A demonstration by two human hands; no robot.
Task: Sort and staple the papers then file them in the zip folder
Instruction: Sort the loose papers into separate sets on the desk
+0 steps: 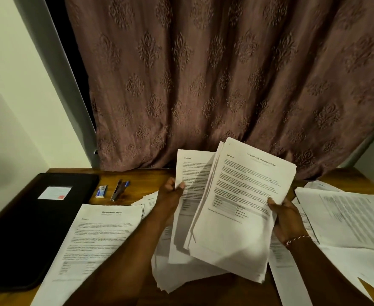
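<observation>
My right hand (288,219) grips a thick stack of printed pages (241,208) headed "Internship Documentation", held tilted above the desk. My left hand (170,193) pinches a separate sheet (192,171) just behind and left of that stack. A printed report set (98,239) lies flat at the front left. A black zip folder (29,219), closed, with a white label, rests at the far left. A stapler (117,189) and a small staple box (101,191) lie behind the report, near the folder's right edge. More loose pages (347,219) spread on the right.
The wooden desk (142,177) runs up to a patterned brown curtain (225,80) at the back. A pale wall stands at the left. Further sheets (181,272) lie under the held stack near the front edge.
</observation>
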